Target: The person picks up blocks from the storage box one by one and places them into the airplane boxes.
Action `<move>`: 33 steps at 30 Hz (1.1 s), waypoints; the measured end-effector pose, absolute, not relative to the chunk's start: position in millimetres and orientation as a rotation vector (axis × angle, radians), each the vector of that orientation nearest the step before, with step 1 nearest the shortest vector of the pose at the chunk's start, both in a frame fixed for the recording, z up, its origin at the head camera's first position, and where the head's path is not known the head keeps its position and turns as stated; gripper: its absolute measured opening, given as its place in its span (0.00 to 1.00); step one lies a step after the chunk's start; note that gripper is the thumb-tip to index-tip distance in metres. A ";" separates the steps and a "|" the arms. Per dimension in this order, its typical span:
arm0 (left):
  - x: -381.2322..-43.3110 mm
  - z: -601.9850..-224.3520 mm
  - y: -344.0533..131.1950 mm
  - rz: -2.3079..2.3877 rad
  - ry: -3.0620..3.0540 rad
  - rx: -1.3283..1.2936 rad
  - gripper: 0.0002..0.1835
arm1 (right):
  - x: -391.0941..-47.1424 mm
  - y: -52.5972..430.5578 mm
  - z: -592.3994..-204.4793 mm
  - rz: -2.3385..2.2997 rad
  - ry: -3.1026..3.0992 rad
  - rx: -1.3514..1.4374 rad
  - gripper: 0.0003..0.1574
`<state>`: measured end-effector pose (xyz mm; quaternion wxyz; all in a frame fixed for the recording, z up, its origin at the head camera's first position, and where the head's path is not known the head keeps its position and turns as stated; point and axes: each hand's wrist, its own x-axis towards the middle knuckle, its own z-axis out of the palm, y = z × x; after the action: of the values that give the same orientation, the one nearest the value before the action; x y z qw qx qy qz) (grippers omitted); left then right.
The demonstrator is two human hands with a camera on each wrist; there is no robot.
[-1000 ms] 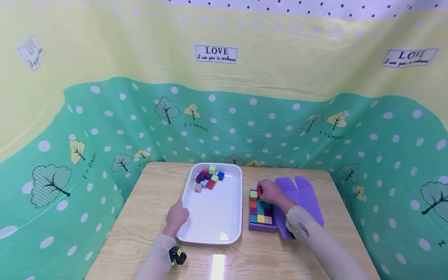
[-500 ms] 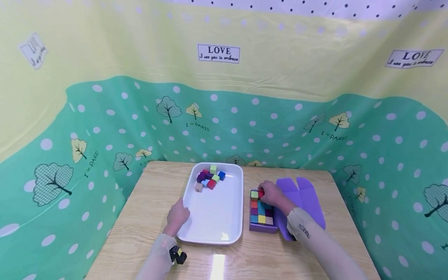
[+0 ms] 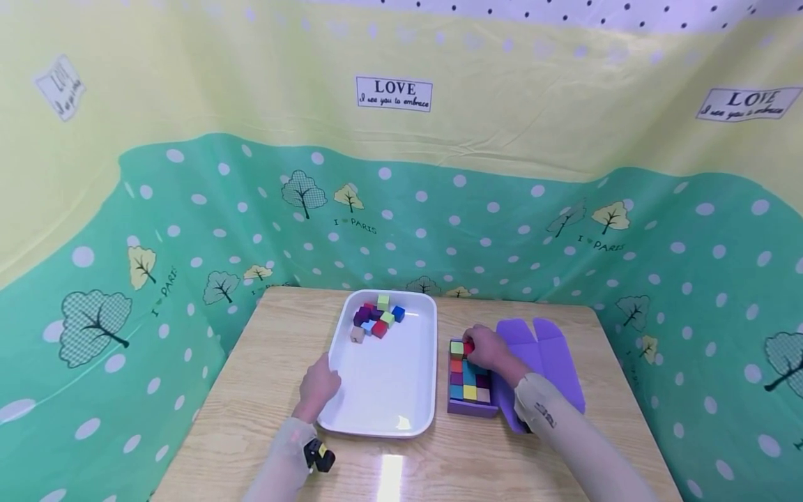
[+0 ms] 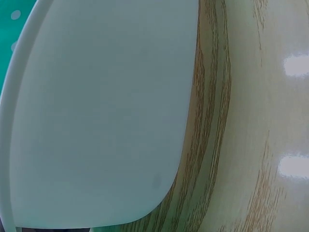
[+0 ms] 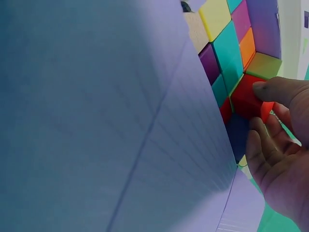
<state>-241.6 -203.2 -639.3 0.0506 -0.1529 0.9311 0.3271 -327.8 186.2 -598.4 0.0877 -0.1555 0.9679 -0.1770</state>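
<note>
My left hand (image 3: 318,385) holds the left rim of a white tray (image 3: 384,383). The left wrist view shows the tray's smooth outer side (image 4: 101,116), with the hand out of sight. At the far end of a purple box (image 3: 472,411), my right hand (image 3: 489,348) pinches a red cube (image 5: 247,96) between thumb and fingers. That cube lies beside a light green cube (image 3: 456,350) in the box's far corner. Rows of coloured cubes (image 5: 229,50) fill the box. Part of its far end is hidden under my right hand.
Several loose cubes (image 3: 380,328) lie in the tray's far left part. The box's open purple lid (image 3: 560,362) spreads to its right, under my right forearm. A wooden table (image 3: 263,355) carries both, with a patterned curtain (image 3: 426,223) behind and at the sides.
My right hand has shifted slightly, staying on the red cube at the box's far end. The left hand and tray have stayed put.
</note>
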 end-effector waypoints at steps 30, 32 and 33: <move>-243.0 -643.4 -202.4 0.968 2.860 -0.472 0.29 | -344.1 79.9 -564.1 -0.513 2.863 -0.651 0.13; -243.2 -644.4 -201.2 0.957 2.877 -0.471 0.28 | -348.1 65.3 -565.5 -0.495 2.842 -0.671 0.14; -243.2 -644.6 -200.7 0.956 2.883 -0.469 0.28 | -350.5 58.8 -567.1 -0.478 2.838 -0.690 0.15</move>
<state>-243.2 -200.7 -644.6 0.0342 -0.1524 0.9375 0.3109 -350.5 58.8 -567.1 0.0907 -0.2322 0.9550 -0.1610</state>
